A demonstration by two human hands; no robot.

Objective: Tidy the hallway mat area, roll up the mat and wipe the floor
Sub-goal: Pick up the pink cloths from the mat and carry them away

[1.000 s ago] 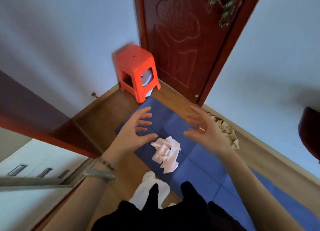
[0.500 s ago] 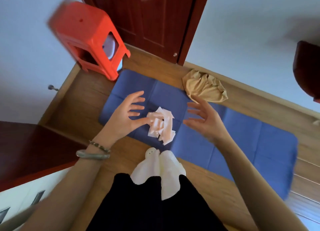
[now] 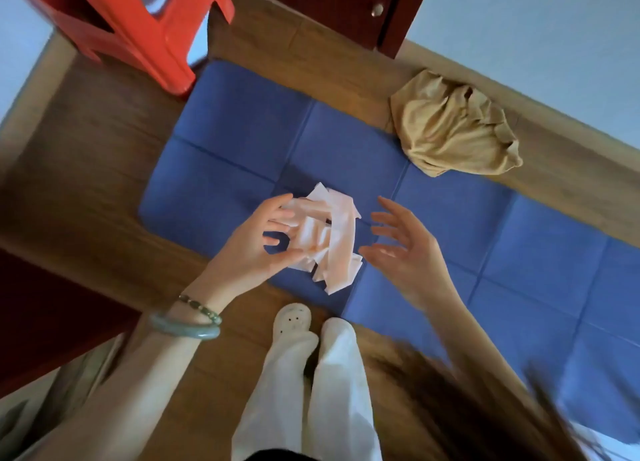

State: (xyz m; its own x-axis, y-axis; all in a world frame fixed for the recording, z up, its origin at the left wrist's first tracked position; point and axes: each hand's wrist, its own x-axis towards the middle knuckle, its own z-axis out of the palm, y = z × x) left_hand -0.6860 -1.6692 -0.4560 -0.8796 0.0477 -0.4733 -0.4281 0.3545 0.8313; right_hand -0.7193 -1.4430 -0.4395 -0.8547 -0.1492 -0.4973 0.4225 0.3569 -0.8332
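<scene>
Item, paper scraps (image 3: 323, 239): heaped on blue mat (image 3: 242, 142), now reached by my left hand (image 3: 258, 244), fingers curling onto their near edge where they hovered clear a moment ago; right hand (image 3: 403, 253) spread open just beside, holding nothing; clearing begins, mat unrolled.

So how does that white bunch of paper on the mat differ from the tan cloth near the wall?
The white paper is pale with sharp, flat folds; the tan cloth is soft and rumpled. The paper lies wholly on the blue mat, near its front edge; the cloth sits at the far edge, partly on the wooden floor. The left hand touches the paper; nothing touches the cloth. Both are loose, crumpled heaps.
</scene>
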